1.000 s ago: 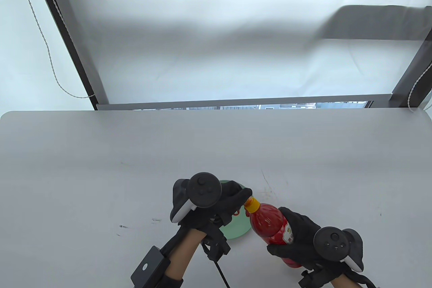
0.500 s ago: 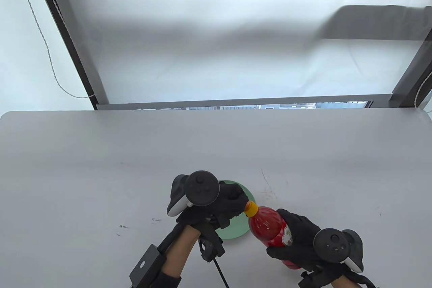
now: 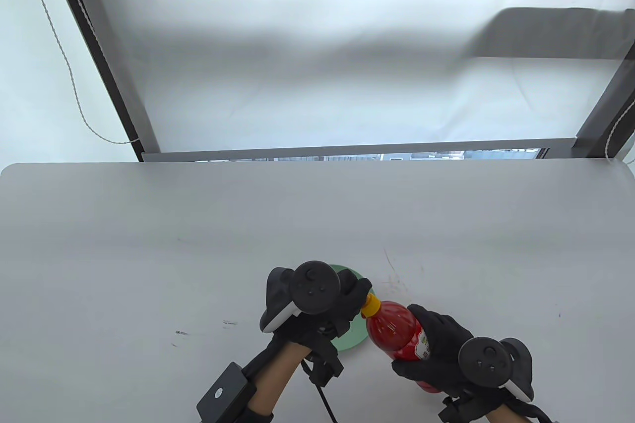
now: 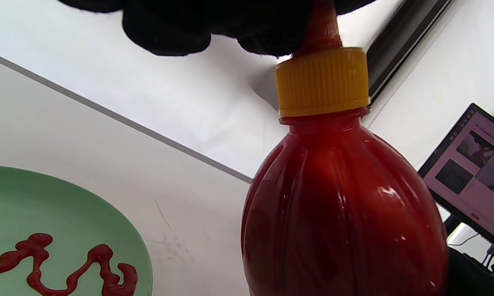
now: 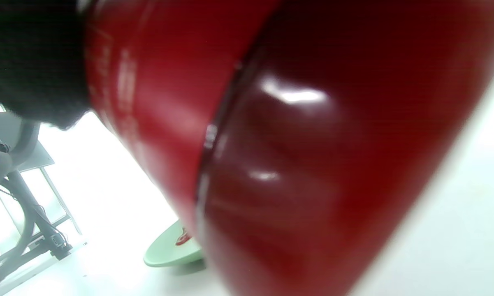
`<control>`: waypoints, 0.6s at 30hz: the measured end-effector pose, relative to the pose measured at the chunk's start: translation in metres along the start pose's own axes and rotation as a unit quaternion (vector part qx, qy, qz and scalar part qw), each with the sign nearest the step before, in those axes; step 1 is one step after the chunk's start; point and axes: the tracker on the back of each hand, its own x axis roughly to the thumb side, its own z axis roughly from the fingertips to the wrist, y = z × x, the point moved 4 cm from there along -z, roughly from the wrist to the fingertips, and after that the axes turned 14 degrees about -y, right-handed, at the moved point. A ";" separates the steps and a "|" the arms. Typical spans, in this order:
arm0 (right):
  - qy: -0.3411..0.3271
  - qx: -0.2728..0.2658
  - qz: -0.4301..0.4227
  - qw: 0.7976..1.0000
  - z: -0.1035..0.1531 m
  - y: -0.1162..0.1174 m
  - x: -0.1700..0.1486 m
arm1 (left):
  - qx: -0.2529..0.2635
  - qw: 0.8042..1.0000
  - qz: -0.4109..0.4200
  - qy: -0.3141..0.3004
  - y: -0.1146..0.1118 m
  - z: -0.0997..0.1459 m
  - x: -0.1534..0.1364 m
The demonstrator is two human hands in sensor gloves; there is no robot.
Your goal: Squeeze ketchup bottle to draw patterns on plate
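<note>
A red ketchup bottle (image 3: 397,331) with a yellow cap (image 3: 370,305) is held tilted above the table, cap toward the left. My right hand (image 3: 436,351) grips its body near the label. My left hand (image 3: 347,301) is over the green plate (image 3: 353,339), and its fingertips (image 4: 267,35) pinch the red nozzle on top of the cap (image 4: 323,82). The plate (image 4: 61,222) carries a squiggly ketchup line (image 4: 70,273). In the right wrist view the bottle (image 5: 292,144) fills the frame, with the plate (image 5: 168,250) below it.
The grey table (image 3: 149,244) has faint scuff marks (image 3: 392,276) right of the plate. A window frame and blind stand beyond the far edge. A monitor (image 4: 473,172) shows in the left wrist view. A black box and cable (image 3: 223,393) hang at my left wrist.
My left hand moved a little to the right and stays at the cap. The bottle barely moved in my right hand.
</note>
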 end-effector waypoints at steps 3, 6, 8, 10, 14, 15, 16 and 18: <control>-0.008 -0.009 0.006 1.000 0.002 -0.001 0.000 | 0.008 1.000 -0.001 -0.010 0.000 0.000 0.003; -0.009 -0.010 -0.016 1.000 0.001 -0.002 -0.003 | 0.025 0.999 0.015 -0.035 0.001 0.001 0.005; -0.008 -0.004 -0.018 1.000 0.001 -0.002 -0.003 | 0.033 0.998 0.033 -0.038 0.001 0.001 0.005; -0.008 -0.006 -0.015 1.000 0.000 -0.003 -0.003 | 0.034 0.998 0.039 -0.038 0.002 0.001 0.003; 0.001 -0.004 0.003 1.000 0.000 -0.003 -0.002 | 0.036 0.999 0.027 0.003 0.003 0.004 -0.003; 0.002 -0.006 0.009 1.000 0.000 -0.003 -0.002 | 0.039 0.999 0.019 0.013 0.003 0.004 -0.005; 0.003 -0.003 0.014 1.000 0.000 -0.003 -0.001 | 0.041 0.999 0.010 0.024 0.002 0.005 -0.007; -0.001 0.002 0.030 1.000 0.000 -0.002 0.001 | 0.030 0.999 -0.001 0.038 -0.001 0.005 -0.008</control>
